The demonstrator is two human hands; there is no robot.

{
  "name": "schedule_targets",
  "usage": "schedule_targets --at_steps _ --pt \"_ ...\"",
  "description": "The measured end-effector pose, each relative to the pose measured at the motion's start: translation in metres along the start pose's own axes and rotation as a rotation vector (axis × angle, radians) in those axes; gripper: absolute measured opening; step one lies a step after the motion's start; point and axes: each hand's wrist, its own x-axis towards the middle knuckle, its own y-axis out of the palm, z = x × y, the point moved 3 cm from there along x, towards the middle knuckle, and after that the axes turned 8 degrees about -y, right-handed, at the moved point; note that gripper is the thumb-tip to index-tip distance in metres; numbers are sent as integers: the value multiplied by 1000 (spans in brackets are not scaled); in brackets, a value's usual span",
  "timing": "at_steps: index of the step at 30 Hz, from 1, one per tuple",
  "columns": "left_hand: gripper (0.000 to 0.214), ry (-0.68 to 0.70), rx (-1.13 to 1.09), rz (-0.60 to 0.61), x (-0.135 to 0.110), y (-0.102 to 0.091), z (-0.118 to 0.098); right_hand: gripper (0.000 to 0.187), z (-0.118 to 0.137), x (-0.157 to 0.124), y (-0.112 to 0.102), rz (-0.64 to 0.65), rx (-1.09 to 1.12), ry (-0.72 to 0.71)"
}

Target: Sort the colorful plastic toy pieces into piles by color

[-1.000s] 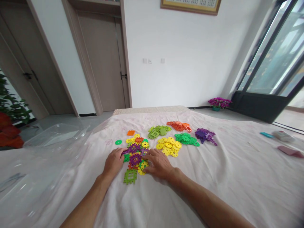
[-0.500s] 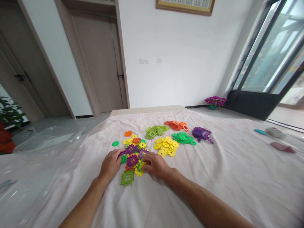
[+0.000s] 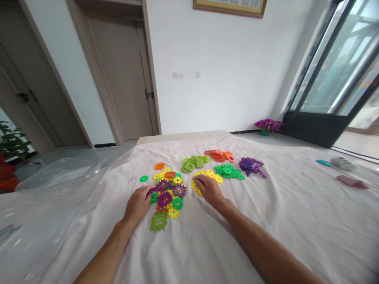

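On the left, my left hand point(image 3: 137, 207) is closed at the edge of a mixed heap, its fingertips on a purple toothed plastic piece point(image 3: 152, 191). The heap holds purple square pieces point(image 3: 164, 199), yellow notched discs point(image 3: 173, 213), a green notched disc point(image 3: 177, 203) and orange squares point(image 3: 170, 174). A light green square point(image 3: 159, 221) lies at its near end. My right hand point(image 3: 209, 188) is over the near left side of the yellow disc pile point(image 3: 218, 178). Its fingers are pinched around a yellow disc, mostly hidden by the hand.
Sorted piles lie beyond: light green pieces point(image 3: 194, 163), orange-red pieces point(image 3: 219, 155), green discs point(image 3: 228, 170) and purple pieces point(image 3: 251, 166). A clear plastic box point(image 3: 62, 173) stands at left. A pink cloth piece point(image 3: 351, 182) and a blue item point(image 3: 324, 162) are at right.
My right hand has moved right and away from me, from the mixed heap to the yellow pile. A yellow disc left the heap, uncovering a green one. My left hand has stayed put.
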Motion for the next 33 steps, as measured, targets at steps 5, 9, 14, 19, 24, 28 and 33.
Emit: schedule_targets --at_steps 5,9,14,19,24,28,33 --pt "37 4 -11 -5 0 0 0 22 -26 2 -27 -147 -337 63" --pt "37 -1 -8 -5 1 0 1 19 -15 -1 -19 -75 -351 -96" --pt "37 9 -4 -4 0 0 0 25 22 -8 10 160 -241 -318" --pt "38 5 0 -5 -1 0 -1 45 39 -13 26 273 -264 -381" --pt "38 18 1 -9 0 2 1 28 39 -11 29 329 -279 -349" --pt "38 10 8 4 0 3 2 25 38 -10 30 316 -323 -308" --pt "38 4 8 16 -1 2 0 29 26 -4 20 159 -255 -180"
